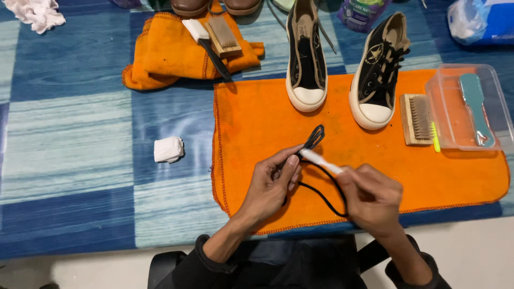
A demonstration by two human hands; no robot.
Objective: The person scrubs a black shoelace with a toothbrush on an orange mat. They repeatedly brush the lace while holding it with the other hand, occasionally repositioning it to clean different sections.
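Left hand [274,182] pinched the black shoelace [316,182] near its bunched loop, and my right hand [372,199] closed on a thin white stick [321,159] laid against the lace, both over the orange cloth [428,176] near the desk's [75,134] front edge. I judged the lace light, limp and prone to slipping, best gripped close to the loop. Two black sneakers [342,69] stood at the cloth's far edge, a wooden brush [417,120] beside a clear plastic box [466,107] toward the right edge. The stick's working end sat behind my right fingers, so I could not tell what it was.
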